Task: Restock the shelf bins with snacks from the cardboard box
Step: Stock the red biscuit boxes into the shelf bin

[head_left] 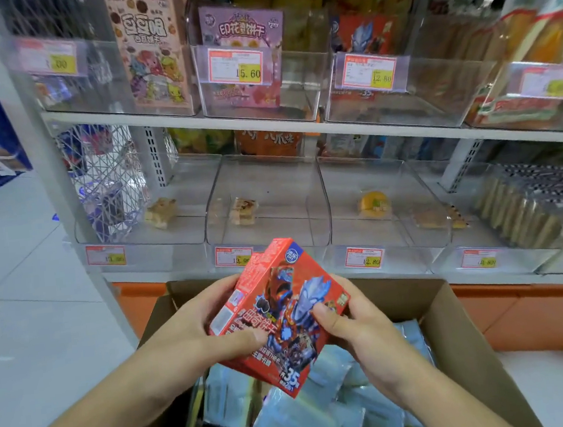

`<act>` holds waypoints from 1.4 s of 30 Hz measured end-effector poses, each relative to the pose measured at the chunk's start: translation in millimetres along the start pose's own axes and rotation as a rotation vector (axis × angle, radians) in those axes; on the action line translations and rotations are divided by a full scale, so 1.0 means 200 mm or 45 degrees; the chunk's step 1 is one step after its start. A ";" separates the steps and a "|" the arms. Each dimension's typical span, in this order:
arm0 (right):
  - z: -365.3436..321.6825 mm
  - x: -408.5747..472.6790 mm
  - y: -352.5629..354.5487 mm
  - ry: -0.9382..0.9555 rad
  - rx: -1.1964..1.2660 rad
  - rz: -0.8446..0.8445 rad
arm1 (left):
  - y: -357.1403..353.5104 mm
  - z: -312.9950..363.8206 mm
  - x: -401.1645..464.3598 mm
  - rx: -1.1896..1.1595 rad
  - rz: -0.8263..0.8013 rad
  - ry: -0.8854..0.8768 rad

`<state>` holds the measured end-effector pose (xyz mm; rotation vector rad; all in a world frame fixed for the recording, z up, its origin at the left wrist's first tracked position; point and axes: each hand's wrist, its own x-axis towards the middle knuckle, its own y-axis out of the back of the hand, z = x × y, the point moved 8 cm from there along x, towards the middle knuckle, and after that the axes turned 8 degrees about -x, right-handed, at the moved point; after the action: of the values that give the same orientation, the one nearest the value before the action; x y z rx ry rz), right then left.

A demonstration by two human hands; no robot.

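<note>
Both my hands hold a red snack box [279, 313] printed with a blue armoured figure, tilted, above the open cardboard box [463, 326]. My left hand [195, 328] grips its left side, thumb across the front. My right hand [356, 326] grips the right edge, thumb on the front. The cardboard box holds several pale blue snack packets [292, 415]. A clear shelf bin [399, 91] on the upper shelf holds a matching red box [366, 36] at its back, behind a 12.80 price tag.
Upper bins hold a pink biscuit box [244, 55] and a beige cartoon box [150, 47]. Lower clear bins [266, 208] hold single pastries and an orange cake [373, 204]. Wrapped biscuits [527, 210] fill the right bin. White tiled floor [21, 273] lies left.
</note>
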<state>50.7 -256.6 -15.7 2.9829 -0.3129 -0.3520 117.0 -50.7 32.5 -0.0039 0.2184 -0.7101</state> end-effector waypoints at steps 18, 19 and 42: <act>-0.10 -0.02 0.03 0.151 -0.240 -0.091 | 0.00 0.06 0.00 0.293 0.033 -0.129; -0.12 -0.02 0.04 0.157 -0.237 -0.104 | -0.01 0.07 0.00 0.292 0.032 -0.134; -1.67 -0.44 1.01 1.288 -0.796 0.908 | -0.24 1.42 0.70 1.249 0.245 -0.807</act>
<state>10.6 -400.9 354.8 1.9097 -0.8579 0.9049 245.5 -198.3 285.1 0.7090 -0.7408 -0.5337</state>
